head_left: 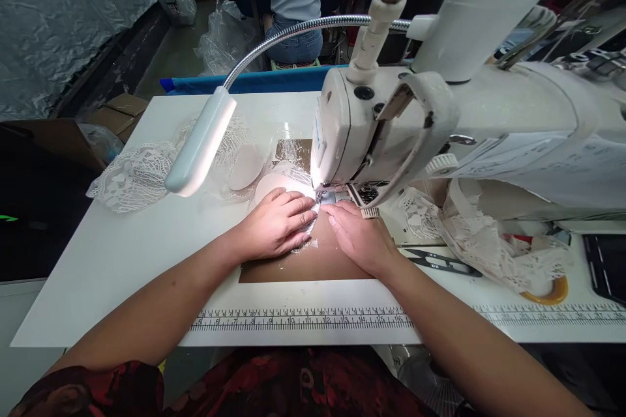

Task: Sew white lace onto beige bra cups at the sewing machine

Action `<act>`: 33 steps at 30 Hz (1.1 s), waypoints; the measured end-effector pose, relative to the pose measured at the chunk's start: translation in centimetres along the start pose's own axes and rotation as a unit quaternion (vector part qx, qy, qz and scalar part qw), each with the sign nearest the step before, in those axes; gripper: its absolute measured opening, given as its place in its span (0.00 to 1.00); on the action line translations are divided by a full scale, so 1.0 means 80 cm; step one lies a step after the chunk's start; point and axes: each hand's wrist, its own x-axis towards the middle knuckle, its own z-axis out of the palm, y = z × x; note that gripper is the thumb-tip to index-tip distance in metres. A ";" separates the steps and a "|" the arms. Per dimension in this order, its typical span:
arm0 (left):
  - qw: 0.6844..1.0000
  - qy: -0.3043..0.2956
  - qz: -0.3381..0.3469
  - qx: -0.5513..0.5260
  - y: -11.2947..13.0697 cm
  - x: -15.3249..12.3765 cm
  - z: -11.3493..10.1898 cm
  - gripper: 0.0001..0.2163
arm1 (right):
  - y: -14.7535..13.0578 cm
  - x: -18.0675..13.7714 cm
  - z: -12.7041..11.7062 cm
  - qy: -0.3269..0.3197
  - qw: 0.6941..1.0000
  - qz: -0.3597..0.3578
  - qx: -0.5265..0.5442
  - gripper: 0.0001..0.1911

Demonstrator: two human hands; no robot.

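My left hand (282, 221) lies flat, fingers stretched out, on a piece of white lace fabric with a pale round pad (270, 184). The fabric reaches to the needle area of a white sewing machine (337, 130). On the other side of the needle, my right hand (359, 234) rests on the brown plate (303, 268), fingertips close to the presser foot and the fabric edge. Its fingers are extended and partly hidden under the machine head. Left of my left hand, more white lace (137, 176) and another pale round pad (245, 167) lie on the table.
A lamp (200, 143) on a bendable neck hangs over the table's left part. To the right are black thread snips (443, 262), a lace heap (503, 247), a yellow ring (552, 291) and a dark phone (606, 267). A printed ruler (303, 322) runs along the front edge. A person (297, 0) sits ahead.
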 end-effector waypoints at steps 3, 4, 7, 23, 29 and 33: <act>1.000 -0.008 0.013 -0.012 -0.001 -0.001 0.000 0.18 | 0.000 -0.002 0.000 -0.010 1.000 -0.014 -0.017 0.18; 1.000 -0.011 0.014 -0.014 -0.001 -0.001 -0.001 0.18 | 0.000 -0.002 0.000 -0.017 0.999 -0.020 -0.024 0.18; 1.000 -0.020 0.012 -0.014 -0.002 -0.001 -0.003 0.17 | -0.005 -0.003 -0.003 -0.035 0.998 -0.032 -0.046 0.20; 1.000 -0.017 -0.020 0.012 -0.001 0.006 -0.002 0.18 | -0.010 -0.004 0.001 -0.006 0.996 -0.011 -0.085 0.20; 0.999 -0.001 -0.044 0.029 -0.003 0.009 0.003 0.20 | -0.004 -0.009 0.001 0.001 0.999 -0.022 -0.045 0.18; 0.998 -0.002 -0.049 0.031 -0.003 0.010 0.004 0.21 | -0.001 -0.014 -0.001 0.002 0.999 -0.051 -0.014 0.17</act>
